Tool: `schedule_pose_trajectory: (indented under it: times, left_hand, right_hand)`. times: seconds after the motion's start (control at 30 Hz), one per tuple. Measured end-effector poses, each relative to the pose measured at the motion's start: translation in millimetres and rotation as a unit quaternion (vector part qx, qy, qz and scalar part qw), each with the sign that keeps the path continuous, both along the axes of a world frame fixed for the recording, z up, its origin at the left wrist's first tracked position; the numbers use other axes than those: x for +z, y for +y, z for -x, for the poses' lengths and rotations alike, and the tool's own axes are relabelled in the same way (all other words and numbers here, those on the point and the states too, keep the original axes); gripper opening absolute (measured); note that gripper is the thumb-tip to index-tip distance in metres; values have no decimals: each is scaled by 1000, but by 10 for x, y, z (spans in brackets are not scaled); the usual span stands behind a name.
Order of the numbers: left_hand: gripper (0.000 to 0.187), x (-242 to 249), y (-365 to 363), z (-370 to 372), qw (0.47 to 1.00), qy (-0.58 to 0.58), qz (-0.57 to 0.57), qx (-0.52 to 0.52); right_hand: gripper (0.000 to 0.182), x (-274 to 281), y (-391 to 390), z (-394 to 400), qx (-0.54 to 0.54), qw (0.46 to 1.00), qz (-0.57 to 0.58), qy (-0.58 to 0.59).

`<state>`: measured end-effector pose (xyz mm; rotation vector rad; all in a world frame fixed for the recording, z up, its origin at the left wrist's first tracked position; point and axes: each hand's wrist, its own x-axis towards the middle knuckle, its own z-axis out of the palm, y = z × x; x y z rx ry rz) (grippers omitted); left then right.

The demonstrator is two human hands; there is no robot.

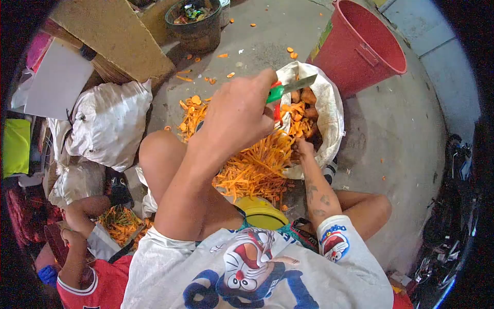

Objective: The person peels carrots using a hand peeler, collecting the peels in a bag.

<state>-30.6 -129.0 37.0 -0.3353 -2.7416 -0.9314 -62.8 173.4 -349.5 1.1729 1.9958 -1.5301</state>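
My left hand (239, 110) is closed around a knife (298, 85) with a green and red handle, its blade pointing right over a white sack (335, 110). Brownish, unpeeled-looking roots (309, 96) and some orange peelings lie inside the sack. My right hand (304, 148) reaches into the sack's near side; its fingers are hidden among the contents, so I cannot see what it holds. A large heap of orange peelings (257, 167) covers the floor beside the sack, between my legs. Below the heap shows a yellow rounded thing (262, 212).
A red bucket (355, 56) stands tilted behind the sack. At the back is a dark tub (193, 31) with waste. Full white sacks (110, 123) and cardboard (113, 36) line the left. Another person in red (103, 280) sits lower left near more peelings (121, 226).
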Motion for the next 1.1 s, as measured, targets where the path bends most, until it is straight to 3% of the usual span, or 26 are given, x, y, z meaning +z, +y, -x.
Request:
schedule_pose_trajectory:
  times: [0.03, 0.07, 0.1, 0.17, 0.23, 0.3, 0.37, 0.43, 0.5, 0.57, 0.63, 0.73, 0.83, 0.9, 1.0, 1.1]
  left_hand:
    - [22, 20, 1, -17, 1000, 1, -1, -2]
    - [22, 38, 5, -18, 1000, -11, -25, 3]
    - [22, 49, 18, -10, 998, -24, -51, 7]
    - [23, -17, 43, 34, 999, -10, -34, 3]
    - [23, -10, 77, 40, 1000, 6, -15, 4]
    - [24, 50, 146, 60, 996, -48, -69, 9]
    - [26, -3, 212, 98, 995, -27, -97, 7]
    - [29, -48, 252, 158, 992, -4, -122, 9]
    - [31, -98, 339, 213, 986, -5, -168, -8]
    - [29, -225, 434, 285, 981, -6, -191, -31]
    - [25, -279, 533, 306, 924, -46, -367, -96]
    - [24, -231, 643, 253, 879, -113, -445, -127]
    - [23, -437, 817, 301, 850, -106, -495, -146]
    - [25, -534, 920, 250, 850, -141, -489, -137]
    - [26, -657, 1138, 153, 873, -90, -439, -192]
    - [24, -754, 1111, 255, 884, -43, -428, -181]
  right_hand:
    - [26, 260, -33, -95, -21, 997, 73, -10]
    - [29, 381, 23, -181, -26, 988, 153, -18]
    - [29, 490, 49, -261, -30, 988, 150, -14]
    - [32, 1159, -28, -439, -59, 945, 320, 26]
    - [33, 1380, 66, -509, -83, 934, 345, 34]
    - [34, 1685, 131, -603, -111, 921, 372, 47]
    - [40, 2227, 65, -772, -109, 889, 414, 161]
    - [36, 2676, 17, -766, -107, 864, 451, 196]
    - [40, 2786, 104, -550, -23, 872, 409, 269]
    - [39, 2941, 158, -351, -27, 892, 355, 279]
    - [38, 3183, 135, -251, 25, 888, 304, 344]
    - [44, 3232, 173, -194, 65, 867, 359, 338]
    - [47, 3172, 108, -239, 83, 852, 405, 321]
    - [47, 3098, 75, -324, 75, 849, 431, 295]
    - [47, 2996, 168, -396, 93, 831, 476, 273]
    - [46, 3180, 216, -599, 115, 828, 486, 255]
